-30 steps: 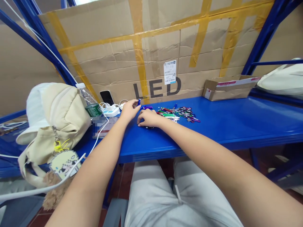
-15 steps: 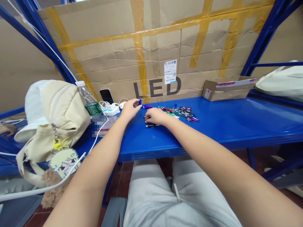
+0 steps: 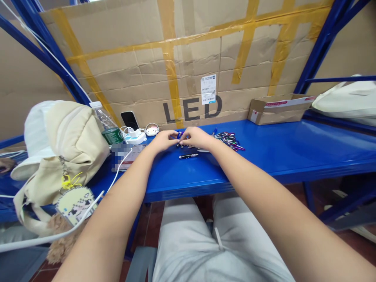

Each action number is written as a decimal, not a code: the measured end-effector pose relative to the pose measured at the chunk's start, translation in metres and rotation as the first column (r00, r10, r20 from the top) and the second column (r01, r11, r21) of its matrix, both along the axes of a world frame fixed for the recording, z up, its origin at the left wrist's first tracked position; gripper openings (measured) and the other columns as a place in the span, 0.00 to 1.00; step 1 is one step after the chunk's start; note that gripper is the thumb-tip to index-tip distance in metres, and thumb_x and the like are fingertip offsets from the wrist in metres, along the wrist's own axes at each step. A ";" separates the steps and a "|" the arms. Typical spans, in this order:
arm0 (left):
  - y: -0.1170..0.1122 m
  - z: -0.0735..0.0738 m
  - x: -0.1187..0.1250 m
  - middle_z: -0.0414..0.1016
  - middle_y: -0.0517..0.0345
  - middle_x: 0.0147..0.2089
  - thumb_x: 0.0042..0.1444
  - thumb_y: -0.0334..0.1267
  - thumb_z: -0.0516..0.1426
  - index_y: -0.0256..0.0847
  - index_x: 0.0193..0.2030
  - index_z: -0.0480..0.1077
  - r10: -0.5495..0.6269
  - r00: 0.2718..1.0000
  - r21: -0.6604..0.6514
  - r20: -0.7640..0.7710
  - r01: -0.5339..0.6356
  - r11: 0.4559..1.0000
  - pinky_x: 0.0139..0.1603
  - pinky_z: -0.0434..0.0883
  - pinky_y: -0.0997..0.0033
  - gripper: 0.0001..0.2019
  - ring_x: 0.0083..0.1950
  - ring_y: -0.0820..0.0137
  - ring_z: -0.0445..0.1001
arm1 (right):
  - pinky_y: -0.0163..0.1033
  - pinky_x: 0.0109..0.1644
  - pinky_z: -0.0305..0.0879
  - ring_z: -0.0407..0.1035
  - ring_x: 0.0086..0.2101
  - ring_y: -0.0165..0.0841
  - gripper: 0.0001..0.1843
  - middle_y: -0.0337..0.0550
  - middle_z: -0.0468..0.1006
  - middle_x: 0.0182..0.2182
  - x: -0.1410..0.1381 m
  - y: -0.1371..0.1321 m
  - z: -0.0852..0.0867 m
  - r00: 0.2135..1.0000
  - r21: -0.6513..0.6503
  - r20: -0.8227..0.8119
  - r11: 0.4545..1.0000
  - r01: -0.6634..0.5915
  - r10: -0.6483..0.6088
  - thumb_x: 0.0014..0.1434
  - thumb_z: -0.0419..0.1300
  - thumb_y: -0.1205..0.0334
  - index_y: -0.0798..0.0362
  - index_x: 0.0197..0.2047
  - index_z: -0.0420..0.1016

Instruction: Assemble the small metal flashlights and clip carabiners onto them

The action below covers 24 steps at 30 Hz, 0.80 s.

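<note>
My left hand [image 3: 165, 140] is closed in a pinch on a small shiny blue tube [image 3: 178, 135], held upright just above the table. My right hand [image 3: 195, 139] has come up against it, its fingers pinched at the lower end of the tube; what they hold there is too small to make out. Just below my right hand lies a black pen-like tube [image 3: 188, 156] with a silvery end. Behind my right wrist spreads a pile of small shiny coloured metal tubes [image 3: 227, 140], partly hidden by the hand.
On the blue table [image 3: 264, 152], an open cardboard box [image 3: 280, 111] stands at the back right. To the left are a cream backpack [image 3: 70, 137], a plastic bottle [image 3: 111, 129], a white power strip [image 3: 135, 137], a phone [image 3: 129, 120] and a white cable. A taped cardboard sheet [image 3: 141, 82] closes the back.
My right hand has risen from near the black tube to meet my left fingertips. My left hand has come slightly down and right with the blue tube. The view has shifted a little.
</note>
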<state>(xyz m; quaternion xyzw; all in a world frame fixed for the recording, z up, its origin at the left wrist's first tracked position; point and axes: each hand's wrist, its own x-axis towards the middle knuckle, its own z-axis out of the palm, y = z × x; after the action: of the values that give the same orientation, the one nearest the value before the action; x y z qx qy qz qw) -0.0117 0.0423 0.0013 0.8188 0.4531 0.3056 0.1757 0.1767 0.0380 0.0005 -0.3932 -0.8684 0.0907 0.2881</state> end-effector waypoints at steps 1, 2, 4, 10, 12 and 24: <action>0.000 -0.001 0.000 0.79 0.49 0.43 0.47 0.41 0.62 0.35 0.45 0.75 -0.037 0.999 -0.047 0.003 0.037 0.998 0.46 0.71 0.62 0.18 0.42 0.62 0.76 | 0.33 0.39 0.62 0.72 0.35 0.31 0.06 0.42 0.81 0.33 0.004 0.001 0.003 0.998 0.032 -0.068 0.999 0.020 -0.018 0.53 0.64 0.63 0.53 0.33 0.83; 0.000 -0.001 0.001 0.79 0.49 0.43 0.46 0.43 0.62 0.35 0.44 0.75 -0.067 0.998 -0.085 0.002 0.066 0.994 0.47 0.71 0.61 0.19 0.42 0.61 0.76 | 0.34 0.39 0.63 0.71 0.35 0.31 0.06 0.43 0.81 0.33 0.008 0.001 0.006 0.991 0.054 -0.129 0.997 0.047 -0.039 0.53 0.64 0.63 0.53 0.33 0.83; -0.002 -0.001 0.003 0.80 0.48 0.42 0.45 0.45 0.63 0.35 0.44 0.75 -0.109 0.994 -0.135 0.002 0.108 0.985 0.47 0.71 0.60 0.21 0.43 0.60 0.77 | 0.34 0.39 0.63 0.71 0.35 0.31 0.07 0.43 0.81 0.34 0.014 0.000 0.010 0.974 0.066 -0.217 0.994 0.090 -0.073 0.53 0.64 0.62 0.54 0.34 0.83; -0.007 -0.001 0.009 0.80 0.52 0.39 0.43 0.46 0.65 0.36 0.45 0.75 -0.146 0.988 -0.164 0.055 0.153 0.975 0.49 0.70 0.59 0.23 0.44 0.60 0.77 | 0.34 0.39 0.63 0.70 0.34 0.31 0.07 0.43 0.81 0.32 0.015 -0.007 0.012 0.978 0.030 -0.209 0.999 -0.014 0.020 0.53 0.63 0.64 0.55 0.33 0.82; -0.008 -0.001 0.010 0.81 0.53 0.38 0.43 0.45 0.66 0.37 0.43 0.75 -0.134 0.989 -0.160 0.056 0.141 0.977 0.49 0.70 0.60 0.21 0.44 0.60 0.77 | 0.35 0.39 0.63 0.70 0.35 0.31 0.07 0.43 0.81 0.32 0.013 -0.008 0.011 0.975 0.013 -0.221 1.000 -0.025 0.027 0.53 0.63 0.63 0.55 0.34 0.82; -0.011 0.004 0.010 0.80 0.56 0.34 0.48 0.38 0.62 0.36 0.36 0.75 -0.090 0.996 0.070 -0.010 0.090 0.993 0.41 0.71 0.68 0.09 0.38 0.65 0.77 | 0.36 0.38 0.64 0.69 0.32 0.30 0.11 0.42 0.79 0.31 0.007 -0.007 0.002 0.932 -0.030 -0.352 0.995 -0.100 0.083 0.51 0.63 0.63 0.57 0.38 0.79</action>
<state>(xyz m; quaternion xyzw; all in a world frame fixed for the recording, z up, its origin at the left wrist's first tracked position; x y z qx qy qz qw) -0.0016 0.0312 0.0058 0.8452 0.4052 0.3103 0.1588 0.1840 0.0314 0.0025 -0.3367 -0.8183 0.1928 0.4241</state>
